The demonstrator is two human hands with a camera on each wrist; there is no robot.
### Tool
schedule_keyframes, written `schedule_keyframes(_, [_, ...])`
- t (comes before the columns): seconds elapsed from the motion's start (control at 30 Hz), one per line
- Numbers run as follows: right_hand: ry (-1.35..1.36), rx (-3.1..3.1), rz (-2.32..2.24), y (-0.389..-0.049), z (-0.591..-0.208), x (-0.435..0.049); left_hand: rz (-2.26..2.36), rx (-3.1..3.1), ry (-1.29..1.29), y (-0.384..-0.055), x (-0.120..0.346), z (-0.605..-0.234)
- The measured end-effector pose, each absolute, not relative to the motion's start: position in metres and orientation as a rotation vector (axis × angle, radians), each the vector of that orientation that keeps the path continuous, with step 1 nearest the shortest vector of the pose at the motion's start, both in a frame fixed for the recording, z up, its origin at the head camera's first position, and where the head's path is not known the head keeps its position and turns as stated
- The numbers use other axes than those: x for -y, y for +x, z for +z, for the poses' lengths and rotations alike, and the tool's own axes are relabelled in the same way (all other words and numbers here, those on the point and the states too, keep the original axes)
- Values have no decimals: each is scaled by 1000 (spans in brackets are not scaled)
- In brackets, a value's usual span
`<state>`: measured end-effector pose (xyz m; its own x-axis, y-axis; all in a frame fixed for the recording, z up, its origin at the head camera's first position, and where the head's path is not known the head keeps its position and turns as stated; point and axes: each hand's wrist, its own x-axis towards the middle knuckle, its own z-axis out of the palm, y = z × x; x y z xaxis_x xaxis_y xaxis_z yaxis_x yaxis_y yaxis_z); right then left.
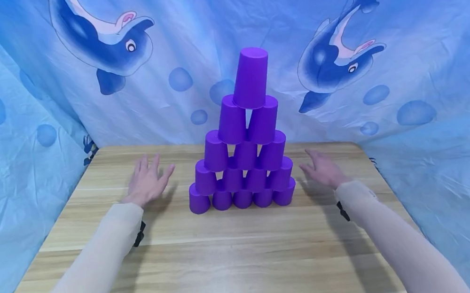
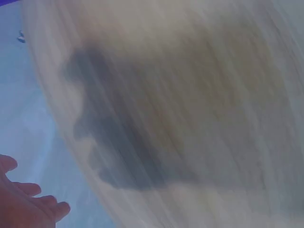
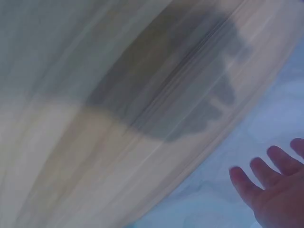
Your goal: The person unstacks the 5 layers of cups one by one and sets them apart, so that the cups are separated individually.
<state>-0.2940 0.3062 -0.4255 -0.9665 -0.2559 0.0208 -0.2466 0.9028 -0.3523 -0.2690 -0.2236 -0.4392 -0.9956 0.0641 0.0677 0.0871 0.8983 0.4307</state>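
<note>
A pyramid of upside-down purple cups stands on the wooden table (image 1: 229,260), narrowing row by row to a single top cup (image 1: 251,79). Its bottom row, with a corner cup (image 1: 199,201) at the left end, rests on the tabletop. To the left of the stack, my left hand (image 1: 146,181) is held over the table with fingers spread and nothing in it. My right hand (image 1: 323,168) is likewise apart from the stack on its right side, fingers extended and holding nothing. Both wrist views show the hands' shadows on the wood.
Behind the table hangs a blue curtain (image 1: 216,35) printed with dolphins and bubbles, which also closes in both sides. The table's back edge lies shortly behind the cups. A black wrist strap (image 1: 139,234) shows below the left sleeve.
</note>
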Motion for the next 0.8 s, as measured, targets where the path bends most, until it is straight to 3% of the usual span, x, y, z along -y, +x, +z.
schedule_keyframes(0.5, [-595, -2679, -1271, -259, -448, -276, -1010, 2822, -230, -270, 189, -402])
schedule_keyframes(0.8, [-460, -2486, -1486, -242, -460, -265, -1122, 2614, -353, -267, 159, -352])
